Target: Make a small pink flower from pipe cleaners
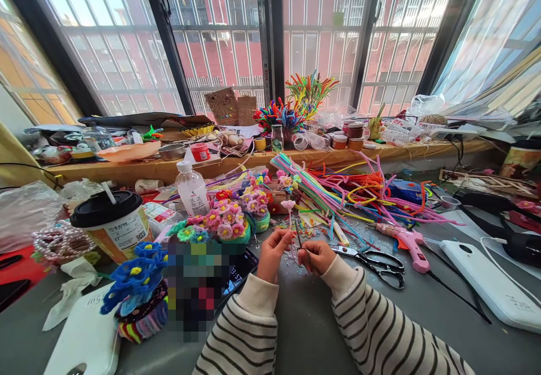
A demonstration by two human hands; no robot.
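Pinching a thin fuzzy pipe-cleaner stem topped with a small pink flower, the left hand and the right hand meet over the smooth grey table. Both wear cream knit sleeves with dark stripes. The left fingers are curled closed around the stem just below the bloom; the right fingers are closed tight on its lower end. The stem stands nearly upright between them.

At three o'clock from the hands lie black-handled metal scissors, and beyond those a pink plastic glue gun beside a flat white power bank. At nine o'clock sits a cluster of blue fuzzy flowers with yellow centres, and above it a paper cup with a black domed lid.

At twelve o'clock, pots of pink and yellow fuzzy flowers stand near a clear plastic bottle with a white cap. At one o'clock sprawls a loose heap of bright pipe cleaners. Farthest back, a wooden sill carries jars and more fuzzy sprays under barred windows.
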